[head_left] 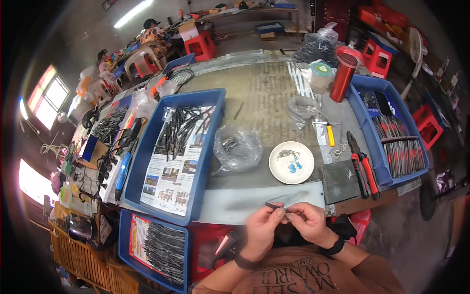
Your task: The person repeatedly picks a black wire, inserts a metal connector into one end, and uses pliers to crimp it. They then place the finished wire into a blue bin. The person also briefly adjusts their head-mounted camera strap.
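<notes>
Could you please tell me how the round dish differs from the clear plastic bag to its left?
The dish is opaque and off-white, while the bag is see-through. The dish is smooth and round; the bag is crumpled and uneven. The dish holds tiny dark bits and blue bits, whereas the bag holds dark pieces. Both rest on the table.

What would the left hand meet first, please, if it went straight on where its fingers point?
The left hand, pinching a small dark piece, would most likely meet the right hand first; they look very close, but whether they touch is unclear.
</notes>
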{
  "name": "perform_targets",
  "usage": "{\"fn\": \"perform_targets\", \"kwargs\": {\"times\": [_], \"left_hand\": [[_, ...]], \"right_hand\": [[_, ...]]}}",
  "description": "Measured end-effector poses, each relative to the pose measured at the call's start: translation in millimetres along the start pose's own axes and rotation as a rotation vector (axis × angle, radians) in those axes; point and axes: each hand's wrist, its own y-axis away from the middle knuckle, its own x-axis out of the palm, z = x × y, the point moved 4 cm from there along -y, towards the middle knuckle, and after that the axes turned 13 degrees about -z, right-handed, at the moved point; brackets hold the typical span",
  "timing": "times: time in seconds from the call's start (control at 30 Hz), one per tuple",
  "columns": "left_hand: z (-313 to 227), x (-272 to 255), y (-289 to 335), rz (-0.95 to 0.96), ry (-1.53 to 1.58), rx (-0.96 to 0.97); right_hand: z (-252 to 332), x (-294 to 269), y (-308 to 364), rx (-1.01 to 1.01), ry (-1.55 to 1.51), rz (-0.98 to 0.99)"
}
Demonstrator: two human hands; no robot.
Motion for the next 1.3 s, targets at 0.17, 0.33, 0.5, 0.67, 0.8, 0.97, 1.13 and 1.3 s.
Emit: {"fn": "perform_targets", "kwargs": {"times": [0.17,0.33,0.5,0.67,0.8,0.97,1.13,1.3], "left_hand": [[-2,-7,-13,-0.051,-0.219,0.099],[9,-13,-30,-0.016,-0.294,0.116],[20,-20,-36,-0.036,-0.325,0.07],[22,-25,-37,0.027,-0.363,0.091],[24,-26,-37,0.058,-0.435,0.144],[26,-26,-34,0.043,-0.386,0.156],[26,-25,-32,0.049,-0.391,0.194],[26,-25,-33,0.046,-0.384,0.191]], "right_hand": [[11,-17,-33,-0.334,0.344,0.033],[-1,-42,-86,-0.429,0.603,0.014],[-31,-35,-122,-0.566,0.825,0.189],[-53,-25,-128,-0.566,1.048,0.378],[-57,-20,-129,-0.549,1.107,0.444],[-56,-15,-129,-0.679,1.074,0.419],[-68,-14,-133,-0.572,1.1,0.511],[-60,-10,-134,-0.582,1.08,0.495]]}}
